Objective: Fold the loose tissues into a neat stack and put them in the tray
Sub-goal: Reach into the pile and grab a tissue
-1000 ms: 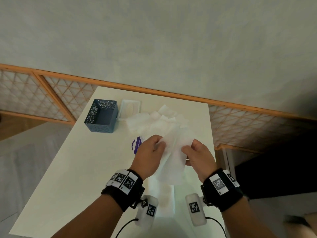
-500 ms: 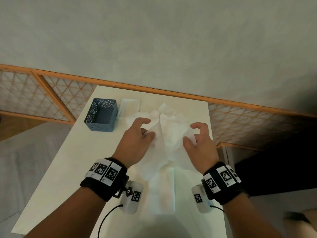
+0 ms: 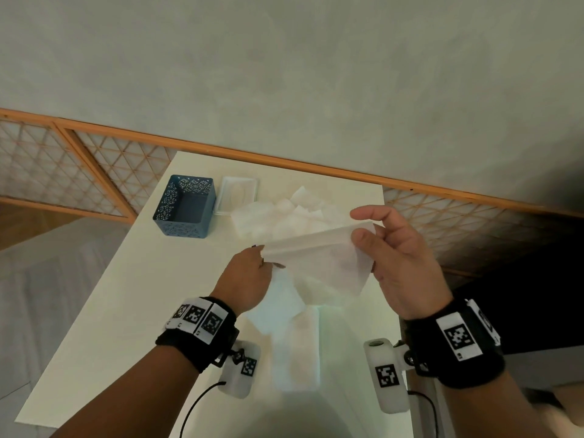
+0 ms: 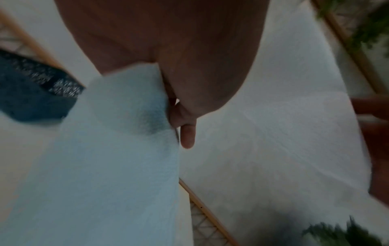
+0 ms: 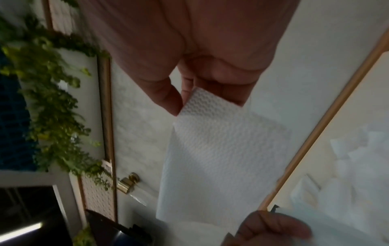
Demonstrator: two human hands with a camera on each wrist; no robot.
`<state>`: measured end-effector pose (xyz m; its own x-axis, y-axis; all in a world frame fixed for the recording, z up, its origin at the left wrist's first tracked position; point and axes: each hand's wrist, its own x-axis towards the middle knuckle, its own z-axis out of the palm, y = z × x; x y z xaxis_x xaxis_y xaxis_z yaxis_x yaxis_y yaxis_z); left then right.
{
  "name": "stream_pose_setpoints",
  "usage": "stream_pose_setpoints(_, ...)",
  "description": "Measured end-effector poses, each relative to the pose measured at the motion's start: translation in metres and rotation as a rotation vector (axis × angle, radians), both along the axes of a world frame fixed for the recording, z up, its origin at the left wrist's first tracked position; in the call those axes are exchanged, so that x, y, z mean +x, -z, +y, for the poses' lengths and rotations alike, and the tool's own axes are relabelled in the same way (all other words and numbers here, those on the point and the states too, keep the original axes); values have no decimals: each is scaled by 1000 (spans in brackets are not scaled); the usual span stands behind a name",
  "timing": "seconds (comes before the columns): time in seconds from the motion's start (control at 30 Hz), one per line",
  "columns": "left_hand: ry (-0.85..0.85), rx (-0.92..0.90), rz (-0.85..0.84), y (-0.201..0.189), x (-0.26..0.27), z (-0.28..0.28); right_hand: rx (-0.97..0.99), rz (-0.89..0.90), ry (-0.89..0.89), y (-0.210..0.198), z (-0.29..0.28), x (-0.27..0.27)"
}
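Note:
A white tissue point(image 3: 319, 260) hangs stretched in the air between both hands, above the table. My left hand point(image 3: 264, 252) pinches its left corner and my right hand point(image 3: 360, 227) pinches its right corner, held a little higher. The right wrist view shows the embossed tissue point(image 5: 221, 149) dangling from thumb and finger. In the left wrist view the tissue point(image 4: 105, 149) is blurred. A loose pile of tissues point(image 3: 284, 216) lies behind the hands. Folded tissues point(image 3: 297, 352) lie flat near the front edge. A blue perforated tray point(image 3: 186, 213) stands empty at the back left.
A shallow white rectangular dish point(image 3: 238, 194) sits between the blue tray and the pile. The white table point(image 3: 110, 295) ends close on the right point(image 3: 395, 279). A wooden lattice rail point(image 3: 442, 191) runs behind it. Green foliage point(image 5: 48, 103) shows in the right wrist view.
Both hands reached forward to the loose pile, then drew back and up with one tissue, which now hangs spread between them. My right hand has risen higher than my left.

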<state>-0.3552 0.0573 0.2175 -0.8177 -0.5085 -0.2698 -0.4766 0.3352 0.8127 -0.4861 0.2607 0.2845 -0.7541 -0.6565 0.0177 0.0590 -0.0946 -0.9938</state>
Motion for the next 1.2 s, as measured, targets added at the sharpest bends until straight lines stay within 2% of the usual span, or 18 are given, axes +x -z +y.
stream_pose_setpoints(0.1,-97,330,77,-9,8,8,-36,-72,30,3,0,-2)
stream_pose_setpoints(0.2,-235,561,195,-16,10,6,-7,-97,83,10,1,-4)
stream_pose_setpoints(0.27,-245,685,242,-19,11,4,20,-114,95,14,2,-3)
stream_pose_setpoints(0.33,-172,662,264,-22,12,3,49,-113,87,18,2,-2)
stream_pose_setpoints(0.4,-102,556,330,-27,13,4,69,-113,75,24,2,-1)
stream_pose_setpoints(0.53,-90,395,429,-23,11,5,120,-69,45,28,1,1)
stream_pose_setpoints(0.73,-184,343,460,-18,10,8,340,175,28,39,0,4)
stream_pose_setpoints(0.83,-194,325,457,-17,10,8,470,400,91,47,0,8)
stream_pose_setpoints(0.93,-190,312,466,-17,10,7,511,465,131,54,0,11)
stream_pose_setpoints(1.07,-193,298,468,-13,10,3,486,402,99,53,1,14)
stream_pose_setpoints(1.2,-181,321,454,-6,13,1,313,142,73,56,1,18)
